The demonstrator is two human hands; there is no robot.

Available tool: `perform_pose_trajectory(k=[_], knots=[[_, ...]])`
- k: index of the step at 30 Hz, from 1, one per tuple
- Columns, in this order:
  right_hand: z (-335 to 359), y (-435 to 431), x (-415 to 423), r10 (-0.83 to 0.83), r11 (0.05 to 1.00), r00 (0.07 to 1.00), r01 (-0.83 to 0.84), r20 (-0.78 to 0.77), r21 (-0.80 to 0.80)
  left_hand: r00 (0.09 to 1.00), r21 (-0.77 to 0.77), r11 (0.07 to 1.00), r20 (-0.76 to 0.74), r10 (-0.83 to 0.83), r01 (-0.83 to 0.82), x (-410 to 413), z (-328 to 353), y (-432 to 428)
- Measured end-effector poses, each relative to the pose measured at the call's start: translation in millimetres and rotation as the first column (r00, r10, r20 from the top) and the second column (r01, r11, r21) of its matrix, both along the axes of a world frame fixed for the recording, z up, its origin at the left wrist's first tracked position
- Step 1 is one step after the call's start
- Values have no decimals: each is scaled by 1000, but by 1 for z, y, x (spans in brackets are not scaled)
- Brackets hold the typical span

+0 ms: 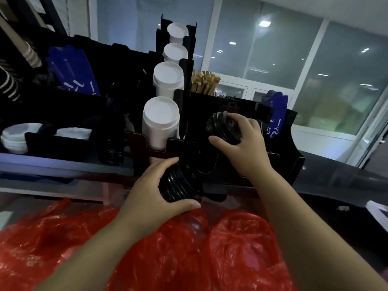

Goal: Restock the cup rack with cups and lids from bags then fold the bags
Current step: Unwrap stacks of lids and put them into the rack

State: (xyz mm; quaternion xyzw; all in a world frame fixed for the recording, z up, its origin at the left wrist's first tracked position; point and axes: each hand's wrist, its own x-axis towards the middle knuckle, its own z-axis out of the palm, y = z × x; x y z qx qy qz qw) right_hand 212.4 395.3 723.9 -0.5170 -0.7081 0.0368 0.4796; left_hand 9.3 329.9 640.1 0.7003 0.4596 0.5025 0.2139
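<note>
Here, blue sleeves (71, 70), script unreadable, left hand (147, 186) gripping lids (175, 184)

Overall: dim, with a cool bluish cast; the black rack (231, 106) swallows most detail.
Light source: ceiling lamps, seen only as bright spots reflected in the window (273, 49), the strongest near the top centre.
Brightest areas: window panes and white cups (160, 120), whose tops are nearly washed out.
Shadows: deep inside and beneath the rack; only the ridges of the black lids (223, 127) catch faint light.
Glare: soft sheen on the red bags (241, 238) and the dark counter (336, 179).
Blur: soft throughout, smeared at the left edge.
Distortion: wide-angle bending; window frames and counter edge curve and lean outward.
</note>
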Motion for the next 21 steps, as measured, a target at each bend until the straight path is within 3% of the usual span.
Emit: perform_pose_trajectory(k=[4,7,9,17,21], knots=[[10,38,0,-17,999,972,24,236,-26,1000,9,1000,-29,-6,6,6,-2,8],[10,57,-5,-20,998,875,49,484,-47,999,7,1000,-39,-13,13,8,-3,13],[10,64,-7,3,998,823,34,568,-55,999,-2,1000,-51,-12,12,10,-5,16],[17,78,1,176,962,767,0,617,-274,998,-2,1000,-67,-11,11,14,-11,18],[6,84,-2,194,957,764,-10,616,-288,998,-8,1000,-68,-5,5,13,-13,18]])
